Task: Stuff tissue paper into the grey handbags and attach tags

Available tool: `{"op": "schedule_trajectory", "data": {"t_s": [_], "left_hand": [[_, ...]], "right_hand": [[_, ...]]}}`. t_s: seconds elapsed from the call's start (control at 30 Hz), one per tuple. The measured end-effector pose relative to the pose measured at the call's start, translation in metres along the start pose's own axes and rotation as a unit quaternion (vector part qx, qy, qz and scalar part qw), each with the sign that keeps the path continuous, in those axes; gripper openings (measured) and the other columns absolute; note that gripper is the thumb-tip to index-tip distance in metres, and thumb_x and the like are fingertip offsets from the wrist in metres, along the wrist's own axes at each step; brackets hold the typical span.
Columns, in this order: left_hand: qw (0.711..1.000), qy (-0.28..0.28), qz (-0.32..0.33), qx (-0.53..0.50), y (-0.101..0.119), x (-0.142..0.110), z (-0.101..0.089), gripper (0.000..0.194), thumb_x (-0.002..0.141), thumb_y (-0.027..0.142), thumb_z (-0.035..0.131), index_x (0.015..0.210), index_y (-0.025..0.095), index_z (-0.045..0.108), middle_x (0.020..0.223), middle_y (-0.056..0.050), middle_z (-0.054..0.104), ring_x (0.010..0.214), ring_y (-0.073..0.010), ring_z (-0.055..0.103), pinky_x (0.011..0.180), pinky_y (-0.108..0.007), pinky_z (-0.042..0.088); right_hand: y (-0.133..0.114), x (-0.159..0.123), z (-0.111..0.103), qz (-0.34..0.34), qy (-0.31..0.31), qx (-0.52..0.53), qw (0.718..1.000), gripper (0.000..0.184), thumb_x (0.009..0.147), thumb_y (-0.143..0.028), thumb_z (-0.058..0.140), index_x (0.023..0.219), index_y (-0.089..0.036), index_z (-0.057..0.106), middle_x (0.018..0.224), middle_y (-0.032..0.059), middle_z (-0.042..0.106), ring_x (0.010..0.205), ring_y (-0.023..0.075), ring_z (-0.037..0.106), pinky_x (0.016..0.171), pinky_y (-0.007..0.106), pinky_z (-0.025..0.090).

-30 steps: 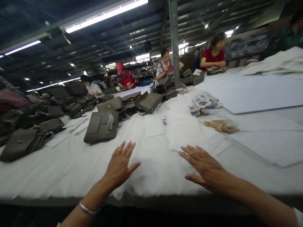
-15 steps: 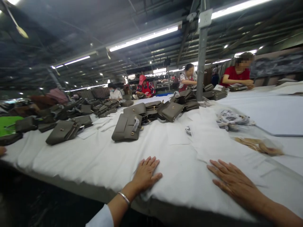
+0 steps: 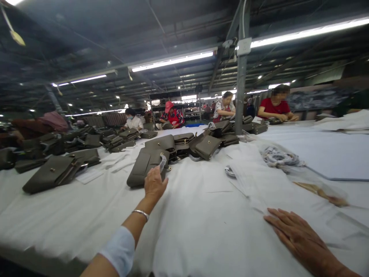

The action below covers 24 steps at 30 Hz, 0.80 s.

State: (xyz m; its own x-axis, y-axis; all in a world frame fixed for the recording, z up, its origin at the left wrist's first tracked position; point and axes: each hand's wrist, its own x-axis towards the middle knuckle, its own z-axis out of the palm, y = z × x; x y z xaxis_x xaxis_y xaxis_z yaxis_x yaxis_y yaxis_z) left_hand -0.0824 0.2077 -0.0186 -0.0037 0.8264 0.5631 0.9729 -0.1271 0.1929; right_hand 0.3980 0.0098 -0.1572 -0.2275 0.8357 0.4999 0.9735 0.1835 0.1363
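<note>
My left hand (image 3: 155,185) reaches over the near edge of a dark olive handbag (image 3: 142,167) that lies on the white-covered table. Its fingertips are at the bag beside the plastic-wrapped handle (image 3: 163,161), and the thumb stands apart from the fingers. Whether the fingertips press on the bag I cannot tell. At the right, my right hand (image 3: 300,234) lies with outstretched fingers on the white covering (image 3: 207,227), holding nothing. Behind the nearest bag is a heap of similar handbags (image 3: 207,144) with gold-coloured fittings.
More olive bags (image 3: 52,173) lie on the left. A grey post (image 3: 240,88) rises beyond the heap. Wrapped handles or straps (image 3: 279,157) and a bag of brown pieces (image 3: 323,192) are on the right. Several people work across the table, one in a red shirt (image 3: 275,107).
My left hand has left the table covering and moved forward and left to the nearest handbag. My right hand stays on the covering, lower in view. The view has shifted slightly.
</note>
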Motion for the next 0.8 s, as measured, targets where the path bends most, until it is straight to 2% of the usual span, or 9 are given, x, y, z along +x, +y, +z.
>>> {"op": "schedule_trajectory", "data": {"t_s": [0.13,0.2,0.27,0.37,0.47,0.6,0.7,0.77,0.8], "left_hand": [[0.998,0.006,-0.063,-0.001,-0.015,0.053,0.031,0.075,0.078,0.039,0.06,0.139,0.005,0.034,0.14,-0.022,0.041,0.132,-0.0381,0.031,0.105,-0.051,0.031],[0.996,-0.013,-0.088,0.009,-0.023,0.068,0.048,0.067,0.078,0.041,0.057,0.135,0.009,0.04,0.14,-0.019,0.042,0.132,-0.0373,0.031,0.105,-0.051,0.031],[0.994,-0.03,-0.109,0.007,-0.031,0.077,0.06,0.053,0.08,0.041,0.053,0.124,0.013,0.052,0.132,-0.018,0.049,0.125,-0.0394,0.039,0.097,-0.053,0.037],[0.993,-0.025,-0.112,-0.01,-0.036,0.079,0.066,0.037,0.082,0.04,0.047,0.103,0.014,0.061,0.12,-0.019,0.055,0.112,-0.0408,0.048,0.088,-0.054,0.041],[0.994,0.023,-0.106,-0.024,-0.028,0.076,0.056,0.033,0.084,0.037,0.042,0.094,0.011,0.059,0.11,-0.021,0.057,0.109,-0.0386,0.049,0.09,-0.051,0.04],[0.984,0.106,-0.123,-0.067,0.009,0.073,0.032,0.031,0.088,0.039,0.038,0.089,0.013,0.054,0.097,-0.016,0.057,0.1,-0.0323,0.052,0.086,-0.043,0.043],[0.975,0.135,-0.076,-0.158,0.061,0.06,0.017,0.031,0.093,0.044,0.036,0.085,0.018,0.051,0.087,-0.006,0.055,0.082,-0.0199,0.056,0.075,-0.031,0.047],[0.922,0.163,0.011,-0.35,0.101,0.04,0.012,0.026,0.093,0.042,0.042,0.088,0.018,0.053,0.084,-0.004,0.054,0.08,-0.0187,0.055,0.076,-0.031,0.046],[0.892,0.153,0.05,-0.422,0.121,0.027,0.012,0.024,0.094,0.039,0.043,0.093,0.019,0.055,0.084,-0.004,0.053,0.08,-0.0182,0.055,0.076,-0.03,0.046]], "right_hand": [[-0.009,0.001,-0.014,-0.006,0.013,-0.018,1.0,0.035,0.089,-0.039,0.051,0.123,-0.037,0.062,0.133,-0.001,0.057,0.119,0.0265,0.056,0.098,0.046,0.047],[-0.013,0.003,-0.02,-0.004,0.016,-0.017,1.0,0.034,0.089,-0.037,0.052,0.122,-0.036,0.062,0.132,-0.0011,0.058,0.118,0.0252,0.056,0.097,0.042,0.048],[-0.015,0.005,-0.025,-0.001,0.021,-0.011,1.0,0.034,0.089,-0.035,0.053,0.122,-0.036,0.062,0.131,-0.0008,0.059,0.117,0.0242,0.057,0.097,0.039,0.048],[-0.017,0.007,-0.03,0.0,0.029,0.001,1.0,0.034,0.088,-0.033,0.055,0.121,-0.036,0.063,0.13,-0.0007,0.059,0.116,0.023,0.058,0.097,0.036,0.047],[-0.017,0.006,-0.029,-0.004,0.04,0.005,0.999,0.034,0.087,-0.033,0.056,0.119,-0.035,0.064,0.128,-0.0008,0.061,0.114,0.0227,0.059,0.096,0.035,0.047],[-0.009,0.0,-0.021,-0.018,0.047,0.003,0.999,0.039,0.085,-0.03,0.057,0.123,-0.037,0.062,0.13,-0.0011,0.06,0.114,0.0231,0.059,0.097,0.034,0.046],[-0.009,0.007,-0.025,-0.017,0.005,0.057,0.998,0.04,0.084,-0.029,0.057,0.122,-0.039,0.062,0.132,-0.0009,0.058,0.12,0.0258,0.055,0.105,0.041,0.04],[-0.019,0.027,-0.04,0.055,-0.043,0.148,0.987,0.034,0.084,-0.037,0.058,0.117,-0.036,0.066,0.133,0.002,0.057,0.125,0.0297,0.05,0.11,0.048,0.033],[-0.028,0.042,-0.05,0.12,-0.066,0.211,0.968,0.035,0.083,-0.044,0.059,0.116,-0.033,0.067,0.135,0.0048,0.055,0.127,0.0317,0.047,0.11,0.05,0.032]]}}
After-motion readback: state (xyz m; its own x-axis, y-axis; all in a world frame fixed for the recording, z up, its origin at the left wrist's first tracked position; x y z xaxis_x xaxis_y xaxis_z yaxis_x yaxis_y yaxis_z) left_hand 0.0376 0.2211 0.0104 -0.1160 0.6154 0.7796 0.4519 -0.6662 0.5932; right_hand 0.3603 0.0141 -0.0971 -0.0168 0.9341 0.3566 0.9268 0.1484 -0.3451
